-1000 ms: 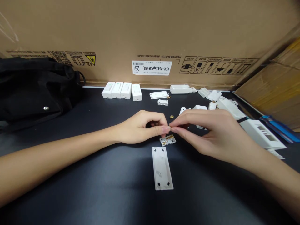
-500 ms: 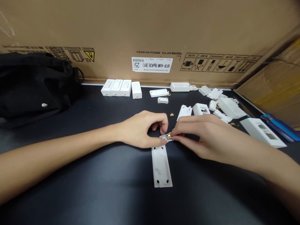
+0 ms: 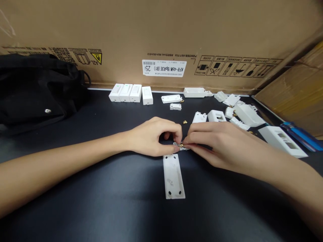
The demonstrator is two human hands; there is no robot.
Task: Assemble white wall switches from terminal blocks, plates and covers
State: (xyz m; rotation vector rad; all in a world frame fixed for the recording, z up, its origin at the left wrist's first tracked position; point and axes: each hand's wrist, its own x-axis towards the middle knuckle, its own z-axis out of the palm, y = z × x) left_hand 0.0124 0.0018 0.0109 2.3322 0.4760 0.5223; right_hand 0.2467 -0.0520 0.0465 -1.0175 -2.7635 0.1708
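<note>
Head view: compared with one second earlier, when both hands met above the small white holder (image 3: 183,148), the fingertips are now down at it. The left hand (image 3: 151,137) pinches the holder's left end between thumb and bent index finger; the right hand (image 3: 220,143) has thumb and index fingertips pressed together at its brass contact (image 3: 181,145), though what lies between them cannot be told. The holder lies just beyond the long white plate (image 3: 174,178). Counted: one long plate, one loose brass piece (image 3: 185,122) beyond the hands, four white rocker-topped units (image 3: 125,93) (three touching, one just beside), one black bag (image 3: 37,90).
</note>
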